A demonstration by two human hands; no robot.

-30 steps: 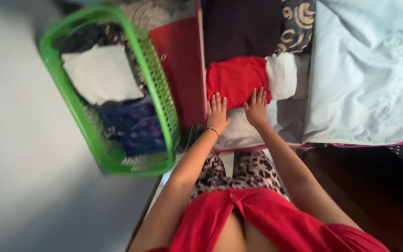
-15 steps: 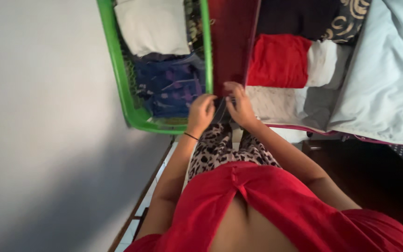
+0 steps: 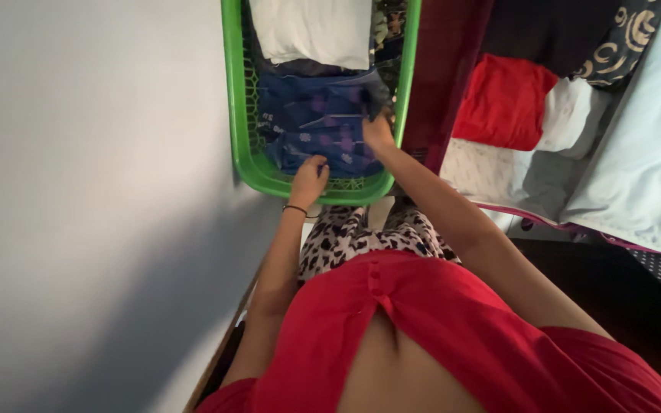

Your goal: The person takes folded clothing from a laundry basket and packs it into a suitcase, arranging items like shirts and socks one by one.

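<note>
A green plastic laundry basket (image 3: 232, 115) stands in front of me, filled with clothes. On top near me lies a dark blue patterned cloth (image 3: 315, 122); a white folded cloth (image 3: 311, 30) lies farther back. My left hand (image 3: 309, 177) grips the near edge of the blue cloth at the basket's front rim. My right hand (image 3: 379, 131) holds the cloth's right side by the basket's right wall. A black band circles my left wrist.
To the right an open suitcase holds a folded red garment (image 3: 503, 99), a white cloth (image 3: 568, 115) and a dark swirl-patterned piece (image 3: 621, 38). A pale blue sheet (image 3: 644, 168) lies at far right. A grey wall (image 3: 78, 191) fills the left.
Both hands left the red garment in the suitcase, passed over my lap, and now reach into the green basket and grip the blue cloth. The view shifted left toward the basket.
</note>
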